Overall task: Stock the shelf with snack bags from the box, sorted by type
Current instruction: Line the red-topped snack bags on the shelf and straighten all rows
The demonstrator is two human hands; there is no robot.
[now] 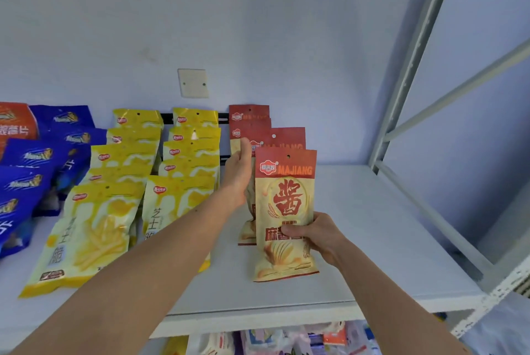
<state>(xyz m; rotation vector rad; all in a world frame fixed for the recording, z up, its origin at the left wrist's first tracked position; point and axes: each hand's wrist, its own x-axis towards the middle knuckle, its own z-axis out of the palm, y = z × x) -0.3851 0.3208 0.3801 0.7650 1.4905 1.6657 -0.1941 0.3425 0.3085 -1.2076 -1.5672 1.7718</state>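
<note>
Currently the right hand pinches the front red bag low down, thumb across its face, upright at the head of the red row on the shelf. Left hand, fingers straight, braces the bags behind (yellow bags just beside). Advisable: seat its base, lean it back, release last.

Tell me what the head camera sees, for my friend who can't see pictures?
A person's right hand grips a red-topped snack bag upright on a white shelf, while the left hand steadies the row of matching red bags behind it. To the left lie rows of yellow bags and blue bags.
</note>
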